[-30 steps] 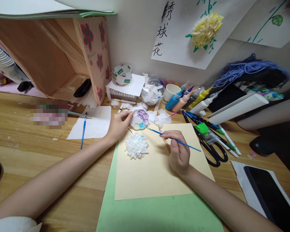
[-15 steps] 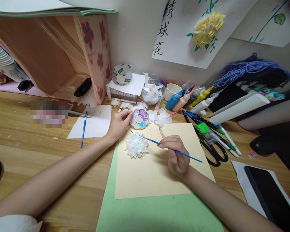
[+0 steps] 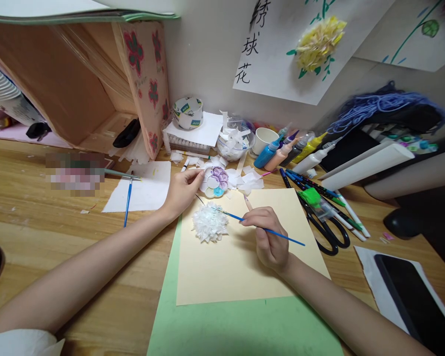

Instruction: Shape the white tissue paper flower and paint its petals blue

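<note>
White flower is lying on the cream sheet and seemingly receiving colour, since the right grip, pinching the paintbrush, is pointing it there, no longer at the palette the left grip is holding.

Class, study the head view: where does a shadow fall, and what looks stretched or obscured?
Head view: a soft shadow falls on the cream paper beside the right hand; head view, lower right: the black phone looks stretched; head view, left: pixelation obscures something on the wooden desk.
</note>
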Action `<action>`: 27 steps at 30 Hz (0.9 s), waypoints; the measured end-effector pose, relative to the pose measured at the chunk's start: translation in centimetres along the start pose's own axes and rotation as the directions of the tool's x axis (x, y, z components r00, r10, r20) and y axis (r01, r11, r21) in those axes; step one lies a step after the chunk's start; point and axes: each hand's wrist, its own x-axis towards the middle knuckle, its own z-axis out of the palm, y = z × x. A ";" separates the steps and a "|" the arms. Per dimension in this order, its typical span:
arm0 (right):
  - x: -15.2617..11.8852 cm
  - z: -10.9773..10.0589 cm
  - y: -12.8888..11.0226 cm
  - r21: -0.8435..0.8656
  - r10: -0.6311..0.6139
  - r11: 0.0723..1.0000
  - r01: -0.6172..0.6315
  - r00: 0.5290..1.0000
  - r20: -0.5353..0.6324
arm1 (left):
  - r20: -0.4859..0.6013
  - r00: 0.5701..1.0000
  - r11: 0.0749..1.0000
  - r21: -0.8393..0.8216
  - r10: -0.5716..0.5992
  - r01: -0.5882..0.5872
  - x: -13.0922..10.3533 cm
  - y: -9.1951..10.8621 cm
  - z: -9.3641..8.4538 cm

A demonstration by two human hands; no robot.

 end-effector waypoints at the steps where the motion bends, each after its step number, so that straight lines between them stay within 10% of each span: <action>1: 0.0 0.0 0.0 -0.001 0.002 1.000 -0.002 1.000 0.000 | 0.000 1.000 1.000 0.000 -0.001 0.001 0.0 0.0 0.0; 27: 0.0 0.0 -0.1 -0.016 0.022 1.000 -0.023 0.998 -0.053 | -0.003 1.000 1.000 -0.006 -0.008 0.008 -0.1 0.0 0.0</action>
